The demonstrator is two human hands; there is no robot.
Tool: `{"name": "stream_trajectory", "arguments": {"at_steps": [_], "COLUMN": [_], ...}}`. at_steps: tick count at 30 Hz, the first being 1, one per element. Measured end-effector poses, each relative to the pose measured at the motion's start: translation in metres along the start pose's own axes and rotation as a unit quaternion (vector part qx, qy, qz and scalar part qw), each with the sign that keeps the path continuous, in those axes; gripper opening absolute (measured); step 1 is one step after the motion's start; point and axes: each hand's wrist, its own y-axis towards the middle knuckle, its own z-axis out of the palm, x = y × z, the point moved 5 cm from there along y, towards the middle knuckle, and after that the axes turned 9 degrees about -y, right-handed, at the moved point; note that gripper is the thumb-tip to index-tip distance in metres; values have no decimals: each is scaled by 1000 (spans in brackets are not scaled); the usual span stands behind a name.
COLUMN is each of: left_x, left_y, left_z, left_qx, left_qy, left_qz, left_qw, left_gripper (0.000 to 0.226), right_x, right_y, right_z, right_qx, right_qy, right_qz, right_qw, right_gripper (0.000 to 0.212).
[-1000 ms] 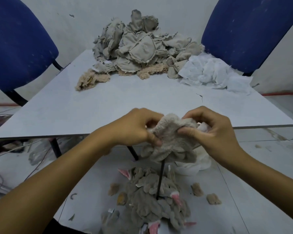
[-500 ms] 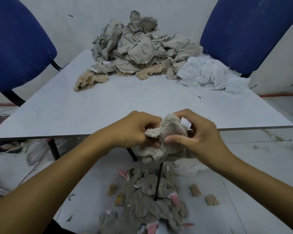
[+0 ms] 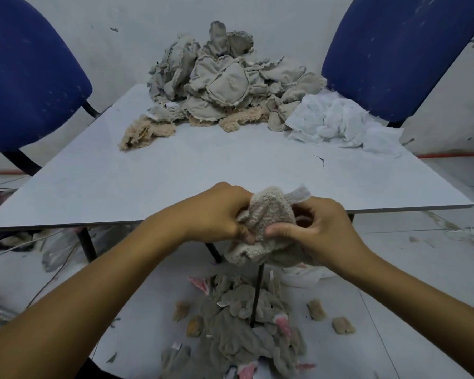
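A beige plush fabric piece (image 3: pixel 270 214) is held in the air just in front of the table's near edge. My left hand (image 3: pixel 219 212) grips its left side with curled fingers. My right hand (image 3: pixel 315 231) pinches its right side, thumb pressed on the fleece. A thin black rod (image 3: pixel 257 294) stands upright below the piece, its top hidden by the fabric. A white tag or lining (image 3: pixel 298 193) sticks out at the top right of the piece.
A grey table (image 3: pixel 175 173) carries a big heap of grey fabric shells (image 3: pixel 225 77), tan fleece scraps (image 3: pixel 145 132) and white cloth (image 3: pixel 340 121) at its far side. Blue chairs (image 3: pixel 25 72) flank it. On the floor lies a pile of plush pieces (image 3: pixel 244 337).
Both hands have kept working the plush piece, bunching it tighter. A white tag or lining now pokes out at its top right, and my right thumb has shifted lower on the fleece.
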Motion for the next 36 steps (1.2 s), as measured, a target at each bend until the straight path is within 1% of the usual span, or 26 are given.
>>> {"name": "stream_trajectory", "arguments": {"at_steps": [1,3,4,5,7,8,9,11,13,16,19,21,22,24,26,27,28,29,30,31,32,33,34,35,36], "left_x": [-3,-11,-16,-21,-25,-24,-21,-13,-9,-7,-7,-7,-5,-6,-9,-10,-11,-16,-23,-27,-29,-29,-27,-25,-24], "left_y": [-1,-5,-6,-5,-5,-6,-8,-9,-7,-2,-1,1,4,11,14,13,11,8,5,2,-1,-3,-2,0,3], "left_z": [-1,-5,-8,-11,-19,-25,-28,-27,-20,-12,-8,-2,2,8,10,9,7,5,-2,-12,-20,-24,-22,-17,-9], "left_qx": [-11,-37,-54,-71,-104,-116,-118,-87,-52,-46,-13,-2,1,9,34,56,78,85,64,24,-15,-42,-45,-30,-12], "left_qy": [-32,-149,-192,-224,-295,-319,-327,-297,-246,-188,-46,32,72,155,197,195,163,83,-19,-110,-172,-178,-143,-95,-47], "left_qz": [10,34,53,72,98,101,95,56,37,27,7,-14,-37,-82,-91,-86,-68,-37,-5,22,46,63,67,60,48], "left_qw": [999,987,979,969,945,935,933,949,967,981,999,999,997,984,975,975,981,992,998,993,984,981,986,993,998], "left_gripper": [28,32,31,29,24,24,24,26,28,24,22,37,40,31,17,17,19,22,22,22,24,21,14,18,31], "right_x": [-5,-10,-11,-11,-5,-1,2,10,14,13,13,12,12,13,12,13,14,16,19,23,26,29,30,30,29], "right_y": [0,0,0,1,3,4,5,6,3,2,0,-3,-4,-5,-5,-6,-5,-5,-3,-1,1,2,1,0,-1], "right_z": [0,0,-2,-7,-16,-21,-26,-29,-23,-18,-10,-6,-5,-2,-1,-1,-3,-8,-15,-21,-24,-24,-20,-12,-4], "right_qx": [36,114,121,99,25,-13,-40,-52,-37,-25,-13,-16,-20,-26,-20,-12,-11,-21,-42,-65,-81,-82,-71,-52,-30], "right_qy": [6,-22,-32,-21,42,70,82,42,-26,-39,-74,-92,-104,-129,-145,-148,-148,-149,-151,-159,-171,-191,-217,-242,-254], "right_qz": [2,-15,-26,-37,-57,-68,-80,-111,-126,-112,-113,-114,-121,-128,-124,-125,-129,-137,-148,-161,-175,-190,-203,-210,-208], "right_qw": [999,993,992,994,997,995,993,992,991,993,991,989,987,983,981,981,980,979,976,972,966,959,952,946,944], "right_gripper": [42,42,40,36,28,25,24,25,24,20,20,21,23,35,40,39,35,28,22,20,20,18,14,14,24]}}
